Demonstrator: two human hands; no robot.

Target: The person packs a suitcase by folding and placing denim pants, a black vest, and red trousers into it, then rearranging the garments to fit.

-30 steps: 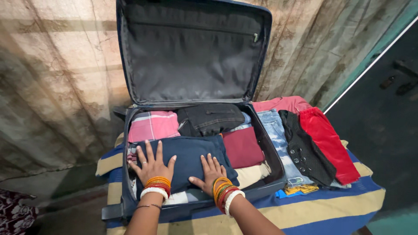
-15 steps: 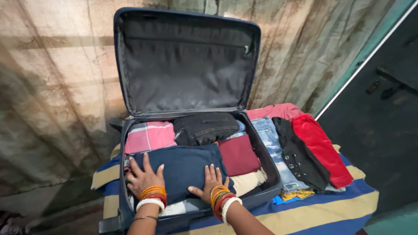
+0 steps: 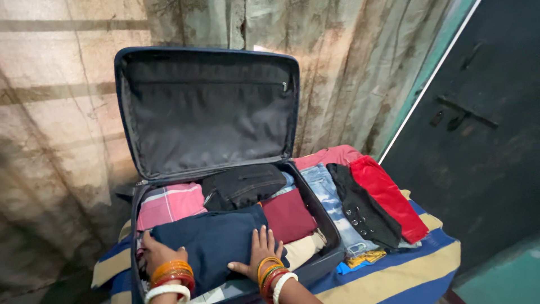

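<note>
A stained, streaked wall fills the upper left of the frame, and a dark door (image 3: 478, 129) with a latch takes the right side. Below them a blue and tan striped cloth (image 3: 394, 278) covers whatever surface carries the luggage; what lies under the cloth is hidden.

An open navy suitcase (image 3: 323, 222) sits at lower centre, its lid (image 3: 205, 110) propped upright against the wall so the packed half stays reachable. Folded clothes fill it edge to edge, seemingly laid flat to save room: a pink checked piece (image 3: 169, 204), a black garment (image 3: 243, 186), a maroon fold (image 3: 288, 214) and a cream one (image 3: 304, 247).

On top, toward the lower left, lies the folded dark blue garment (image 3: 214, 242). The left hand (image 3: 154, 253) rests at its left edge, fingers curled down beside the case wall, perhaps tucking the cloth in; the fingertips are out of sight, so whether its grip closes on fabric I cannot tell. The right hand (image 3: 260, 250) lies flat and spread on the garment's right part, pressing rather than grasping. Both wrists carry stacked bangles.

Right of the case, on the cloth, lie faded jeans (image 3: 329, 194), a black buttoned piece (image 3: 363, 211) and a red garment (image 3: 391, 197), overlapping one another. A yellow scrap (image 3: 363, 259) peeks out beneath them; what it is remains unclear. The forearms are cut off by the bottom edge.
</note>
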